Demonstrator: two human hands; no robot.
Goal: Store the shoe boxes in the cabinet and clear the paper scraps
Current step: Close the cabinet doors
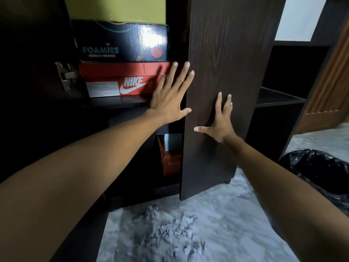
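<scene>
Flat hands [171,99] on cabinet door [226,53] (ajar)

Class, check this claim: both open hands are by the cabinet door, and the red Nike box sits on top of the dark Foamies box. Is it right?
Not quite. The head view shows the stack reversed: the dark Foamies box sits on the red Nike box. The left hand and right hand are open at the cabinet door.
</scene>
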